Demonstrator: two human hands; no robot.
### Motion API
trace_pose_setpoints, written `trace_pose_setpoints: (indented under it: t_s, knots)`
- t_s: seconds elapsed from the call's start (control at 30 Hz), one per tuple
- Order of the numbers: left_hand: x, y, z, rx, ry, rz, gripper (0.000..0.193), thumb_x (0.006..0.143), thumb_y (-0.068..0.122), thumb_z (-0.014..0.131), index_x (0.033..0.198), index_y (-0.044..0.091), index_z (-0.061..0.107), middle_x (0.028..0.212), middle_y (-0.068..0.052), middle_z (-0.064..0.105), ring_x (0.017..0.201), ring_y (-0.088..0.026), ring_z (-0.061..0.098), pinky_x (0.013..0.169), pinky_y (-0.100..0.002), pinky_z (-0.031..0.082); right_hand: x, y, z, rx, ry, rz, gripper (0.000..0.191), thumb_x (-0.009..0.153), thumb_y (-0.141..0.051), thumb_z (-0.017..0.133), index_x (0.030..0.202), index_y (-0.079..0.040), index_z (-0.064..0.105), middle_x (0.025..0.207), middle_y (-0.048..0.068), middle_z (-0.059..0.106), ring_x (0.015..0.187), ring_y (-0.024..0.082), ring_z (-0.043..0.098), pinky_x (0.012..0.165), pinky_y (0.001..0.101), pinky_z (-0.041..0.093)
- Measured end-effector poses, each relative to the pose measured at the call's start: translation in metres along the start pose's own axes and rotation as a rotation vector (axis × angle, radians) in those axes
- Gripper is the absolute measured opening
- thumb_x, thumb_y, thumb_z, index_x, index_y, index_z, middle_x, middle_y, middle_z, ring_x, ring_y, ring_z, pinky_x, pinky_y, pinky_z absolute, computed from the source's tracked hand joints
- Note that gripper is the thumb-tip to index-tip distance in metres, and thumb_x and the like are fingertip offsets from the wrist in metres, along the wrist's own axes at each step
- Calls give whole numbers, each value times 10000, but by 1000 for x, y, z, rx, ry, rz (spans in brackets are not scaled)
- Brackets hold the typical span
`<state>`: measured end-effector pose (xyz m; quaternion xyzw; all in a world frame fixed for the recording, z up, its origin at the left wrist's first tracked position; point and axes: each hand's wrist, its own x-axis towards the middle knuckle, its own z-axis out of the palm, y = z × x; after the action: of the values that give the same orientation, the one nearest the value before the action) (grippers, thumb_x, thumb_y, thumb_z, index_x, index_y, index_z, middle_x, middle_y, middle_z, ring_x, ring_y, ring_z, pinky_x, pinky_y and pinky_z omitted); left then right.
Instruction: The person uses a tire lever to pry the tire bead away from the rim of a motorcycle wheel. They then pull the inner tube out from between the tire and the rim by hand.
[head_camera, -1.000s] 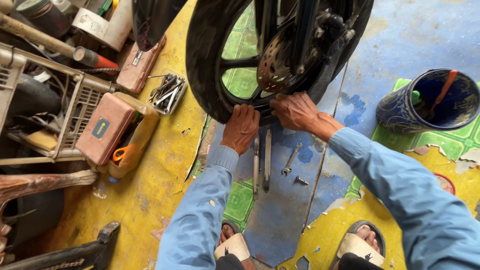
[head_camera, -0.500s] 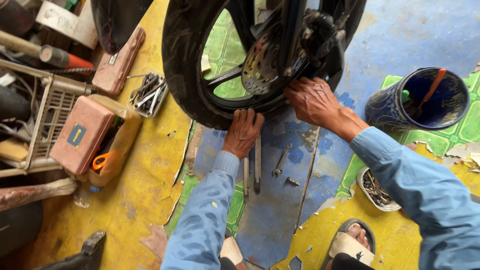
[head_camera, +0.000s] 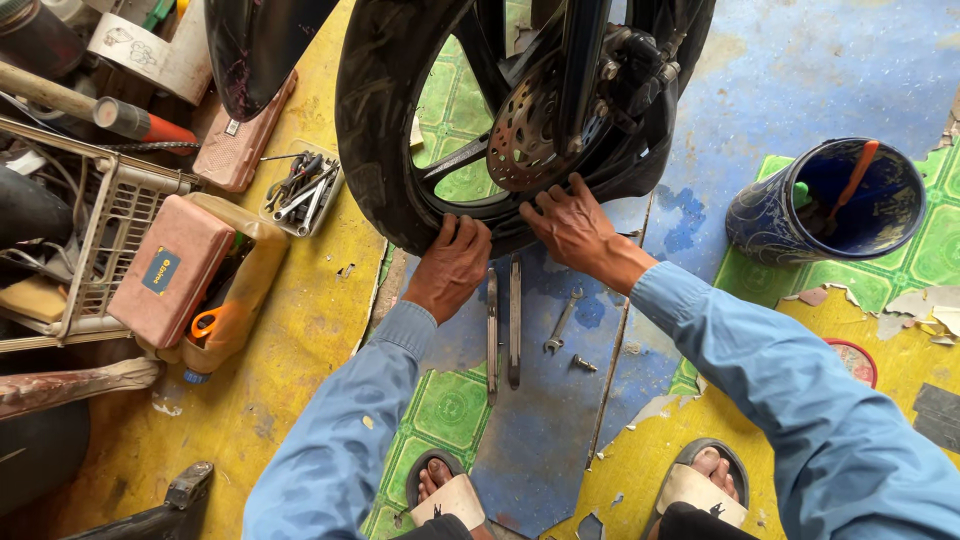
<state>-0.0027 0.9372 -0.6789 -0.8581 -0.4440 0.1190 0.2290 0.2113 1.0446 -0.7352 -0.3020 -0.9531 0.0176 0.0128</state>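
The motorbike wheel (head_camera: 400, 150) stood upright on the floor (head_camera: 800, 70) near its far edge, and both hands pressed its lower rim, seemingly to steady it: the left hand (head_camera: 452, 268) flat on the tyre, fingers spread, the right hand (head_camera: 572, 225) gripping beside the brake disc (head_camera: 525, 135). Two tyre levers (head_camera: 503, 320), a spanner (head_camera: 560, 322) and a bolt (head_camera: 584, 364) lay just below, within easy reach

I saw a worn floor (head_camera: 800, 80), its blue paint peeling over yellow and green patterned patches. Left of the blue bucket (head_camera: 830, 205) lay the blue stretch; far left of it stood a wire basket (head_camera: 110, 230) amid clutter. Daylight fell evenly, without hard shadows.
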Motion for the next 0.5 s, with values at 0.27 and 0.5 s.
trace_pose_setpoints:
  t_s: [0.27,0.5]
  knots:
    - [22,0,-13,-28,-216,-22,332,796,297,688,968,22,615,940,-118,540,980,-275,517,909,-395,397,6,7,4,4,-10,24,275,917,-172,594,1190,-135,590,971,107,628,889,264,641,769,418,501]
    - [30,9,-1,-157,-82,-84,348,709,266,771,919,97,551,906,-85,502,959,-254,509,860,-374,384,-2,21,-27,151,-189,123,392,915,-11,521,1285,-100,615,996,132,675,575,256,666,455,395,564]
